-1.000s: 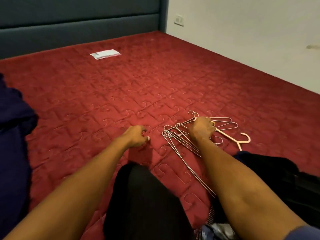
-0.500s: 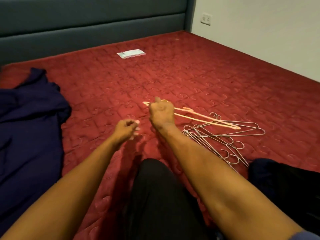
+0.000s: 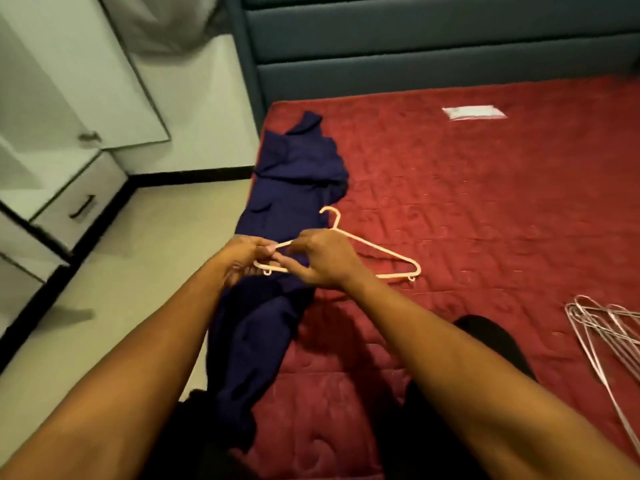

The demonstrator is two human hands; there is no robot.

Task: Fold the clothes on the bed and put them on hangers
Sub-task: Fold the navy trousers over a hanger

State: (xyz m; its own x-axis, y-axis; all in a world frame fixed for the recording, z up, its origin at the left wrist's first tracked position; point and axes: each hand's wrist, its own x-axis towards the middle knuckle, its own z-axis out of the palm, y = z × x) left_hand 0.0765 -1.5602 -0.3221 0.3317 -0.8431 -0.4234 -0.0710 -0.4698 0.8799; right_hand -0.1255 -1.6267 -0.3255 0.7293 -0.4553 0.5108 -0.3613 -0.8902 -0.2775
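A pale pink plastic hanger (image 3: 377, 248) is held just above the red bed (image 3: 485, 202), hook pointing away from me. My right hand (image 3: 325, 259) grips its left arm and bottom bar. My left hand (image 3: 244, 256) pinches the hanger's left tip. Under both hands a dark blue garment (image 3: 287, 188) lies lengthwise along the bed's left edge, crumpled and partly trailing toward me. A bundle of thin wire hangers (image 3: 602, 327) rests on the bed at the right edge of view.
A white packet (image 3: 474, 112) lies far back on the bed by the dark padded headboard (image 3: 433, 39). White cabinet with a drawer (image 3: 74, 199) stands on the tiled floor (image 3: 138, 271) to the left. My dark-clad knee (image 3: 491, 337) rests on the bed.
My right hand carried the pink hanger left from the wire hanger pile to over the blue garment. My left hand has taken hold of its tip. The view swung left.
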